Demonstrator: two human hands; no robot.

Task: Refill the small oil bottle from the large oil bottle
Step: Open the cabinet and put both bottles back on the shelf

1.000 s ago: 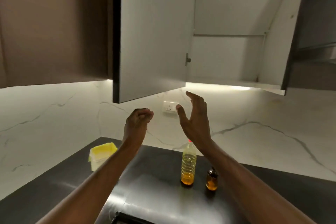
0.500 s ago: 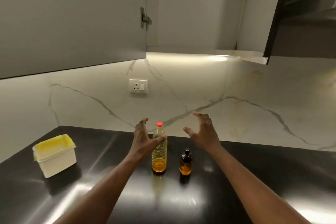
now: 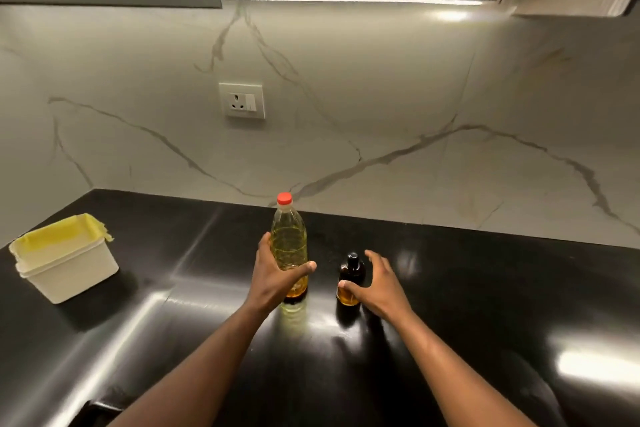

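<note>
Black glossy countertop [image 3: 450, 288] carries the large oil bottle [image 3: 289, 239], upright with its red cap [image 3: 284, 198] on. The left hand [image 3: 273, 277] wraps its lower half, thumb across the front. Just right of that bottle stands the small amber oil bottle [image 3: 351, 269], black-capped. The right hand [image 3: 381, 284] is spread open around it, thumb touching its front, fingers not closed. A clumsy closing could tip it, and its narrow neck invites spills in pouring. Well left of the large bottle sits a white tub [image 3: 65, 264].
</note>
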